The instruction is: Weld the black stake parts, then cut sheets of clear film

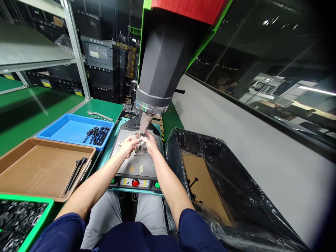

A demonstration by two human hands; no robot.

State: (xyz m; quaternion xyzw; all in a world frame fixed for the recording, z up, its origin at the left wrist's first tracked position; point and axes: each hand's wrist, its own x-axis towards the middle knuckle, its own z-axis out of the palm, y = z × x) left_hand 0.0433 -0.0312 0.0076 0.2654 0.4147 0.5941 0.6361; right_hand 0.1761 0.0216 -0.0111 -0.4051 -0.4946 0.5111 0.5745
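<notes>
My left hand and my right hand meet at the fixture on the machine's base plate, just under the metal tip of the press head. The fingers of both hands are bent in a pinch around something small. A clear, shiny piece shows between them, but its kind cannot be made out. The fixture is partly hidden behind the hands. Above them hangs the large dark grey machine head. On the front panel sit a red button and a green button.
Left of the machine, a blue tray holds several black stemmed parts; a brown tray holds a few long ones. A green-rimmed bin contains black rings. A wrench lies behind. Right stands a plastic-lined box.
</notes>
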